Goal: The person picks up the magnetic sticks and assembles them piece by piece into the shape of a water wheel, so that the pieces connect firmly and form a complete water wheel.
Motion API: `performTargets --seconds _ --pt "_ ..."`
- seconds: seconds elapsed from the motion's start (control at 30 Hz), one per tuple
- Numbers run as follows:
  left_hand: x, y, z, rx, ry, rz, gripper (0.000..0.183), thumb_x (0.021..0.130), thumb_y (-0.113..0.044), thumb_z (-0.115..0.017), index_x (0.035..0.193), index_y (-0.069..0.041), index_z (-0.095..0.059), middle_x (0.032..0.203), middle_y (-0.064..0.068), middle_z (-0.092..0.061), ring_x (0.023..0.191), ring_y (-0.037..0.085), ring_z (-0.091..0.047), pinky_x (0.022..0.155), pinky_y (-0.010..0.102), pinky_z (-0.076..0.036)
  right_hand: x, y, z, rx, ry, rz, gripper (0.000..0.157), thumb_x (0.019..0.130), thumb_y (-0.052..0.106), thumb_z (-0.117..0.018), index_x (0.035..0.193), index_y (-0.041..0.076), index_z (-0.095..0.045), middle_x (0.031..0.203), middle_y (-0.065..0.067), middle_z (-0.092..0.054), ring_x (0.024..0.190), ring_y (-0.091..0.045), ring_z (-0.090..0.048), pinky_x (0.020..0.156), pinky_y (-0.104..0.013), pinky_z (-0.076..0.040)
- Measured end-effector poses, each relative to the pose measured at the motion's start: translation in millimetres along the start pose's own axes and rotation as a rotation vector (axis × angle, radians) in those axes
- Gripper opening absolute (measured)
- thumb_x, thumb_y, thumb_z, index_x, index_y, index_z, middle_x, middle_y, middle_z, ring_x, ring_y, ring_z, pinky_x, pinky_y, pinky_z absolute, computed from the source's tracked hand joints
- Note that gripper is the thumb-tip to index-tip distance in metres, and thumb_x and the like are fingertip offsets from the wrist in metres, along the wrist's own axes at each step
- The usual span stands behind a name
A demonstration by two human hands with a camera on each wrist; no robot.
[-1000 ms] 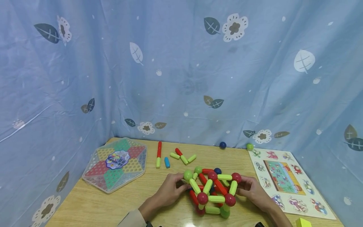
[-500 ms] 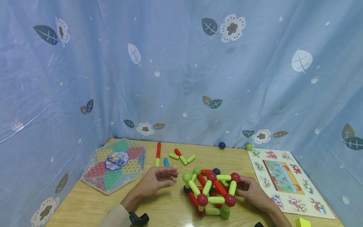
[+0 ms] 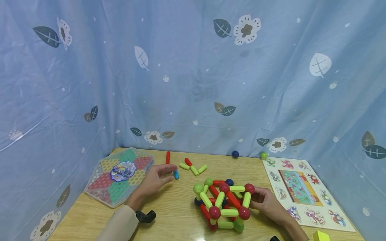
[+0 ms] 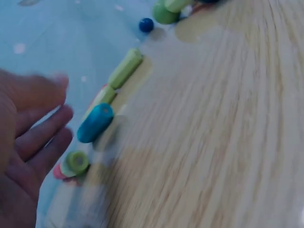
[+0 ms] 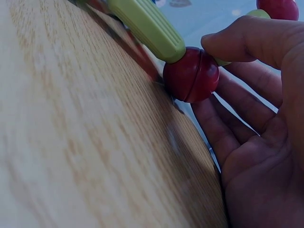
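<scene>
The ball-and-stick frame point(image 3: 230, 213) sits on the surface point(image 3: 176, 209), the right hand's point(image 3: 266, 203) fingers clamped on its red ball point(image 5: 190, 78); the left hand point(image 3: 153, 180), fingers apart, is near the blue stick point(image 4: 96, 123).

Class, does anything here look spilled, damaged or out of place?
Nothing looks spilled or damaged. A green ball at a corner of the puzzle board seems slightly stray, away from the frame of balls and rods the right hand grips.

Your left hand point(image 3: 153, 179), blurred in its wrist view, hides part of a red stick point(image 3: 168, 157). The head view's lower edge crops a yellow block point(image 3: 321, 236); you cannot read the label point(image 3: 122, 171) on the game board point(image 3: 101, 182).
</scene>
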State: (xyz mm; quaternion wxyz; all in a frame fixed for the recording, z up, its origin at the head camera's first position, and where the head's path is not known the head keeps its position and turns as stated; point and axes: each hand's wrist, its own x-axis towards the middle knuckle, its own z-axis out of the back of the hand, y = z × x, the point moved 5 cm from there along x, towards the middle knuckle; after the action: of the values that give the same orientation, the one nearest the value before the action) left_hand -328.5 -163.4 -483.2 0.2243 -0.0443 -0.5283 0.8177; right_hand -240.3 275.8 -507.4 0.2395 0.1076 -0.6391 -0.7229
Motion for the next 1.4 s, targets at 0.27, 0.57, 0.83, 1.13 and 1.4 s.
performTargets --seconds 0.27,0.57,0.83,1.13,1.4 --pt "18.6 -13.2 -20.1 0.534 -0.006 -0.223 0.029 0.098 0.006 -0.075 0.124 -0.005 -0.079 0.125 0.010 -0.080 0.125 0.032 -0.074 0.108 0.051 -0.059 0 -1 0.7 -0.007 -0.002 -0.007 0.039 0.103 -0.005 -0.068 0.142 -0.010 -0.064 0.137 -0.019 -0.074 0.126 -0.014 -0.073 0.105 -0.025 -0.059" --pt "16.3 -22.8 -35.4 0.629 0.069 -0.263 0.010 0.102 -0.006 -0.076 0.108 -0.011 -0.083 0.106 -0.002 -0.081 0.105 0.021 -0.071 0.097 0.042 -0.061 1 0 0.7 -0.003 0.002 0.012 0.040 0.102 -0.007 -0.067 0.142 -0.011 -0.063 0.137 -0.022 -0.073 0.127 -0.014 -0.073 0.105 -0.025 -0.058" --pt "6.2 -41.9 -53.5 -0.107 -0.046 0.021 0.025 0.106 -0.014 -0.073 0.130 -0.007 -0.076 0.120 0.008 -0.079 0.106 0.019 -0.078 0.093 0.027 -0.062 0 5 -0.8 0.005 0.009 0.034 0.041 0.103 -0.007 -0.065 0.143 -0.015 -0.060 0.138 -0.005 -0.076 0.126 -0.011 -0.073 0.104 -0.023 -0.058" --pt "15.2 -91.9 -82.1 -0.452 0.051 0.095 0.039 0.106 -0.020 -0.073 0.137 0.004 -0.068 0.122 0.012 -0.075 0.107 0.017 -0.076 0.095 0.028 -0.063 0 2 1.0 -0.022 -0.005 0.009 0.041 0.103 -0.005 -0.067 0.143 -0.013 -0.061 0.136 -0.007 -0.077 0.125 -0.011 -0.073 0.103 -0.023 -0.059" --pt "16.5 -103.9 -100.0 -0.287 0.202 0.076 0.030 0.106 -0.024 -0.072 0.131 -0.006 -0.075 0.118 0.007 -0.077 0.105 0.014 -0.074 0.090 0.025 -0.060 0 1 3.3 -0.047 -0.002 0.010 0.038 0.104 -0.004 -0.067 0.141 -0.013 -0.063 0.134 -0.021 -0.075 0.121 -0.012 -0.075 0.099 -0.026 -0.061"
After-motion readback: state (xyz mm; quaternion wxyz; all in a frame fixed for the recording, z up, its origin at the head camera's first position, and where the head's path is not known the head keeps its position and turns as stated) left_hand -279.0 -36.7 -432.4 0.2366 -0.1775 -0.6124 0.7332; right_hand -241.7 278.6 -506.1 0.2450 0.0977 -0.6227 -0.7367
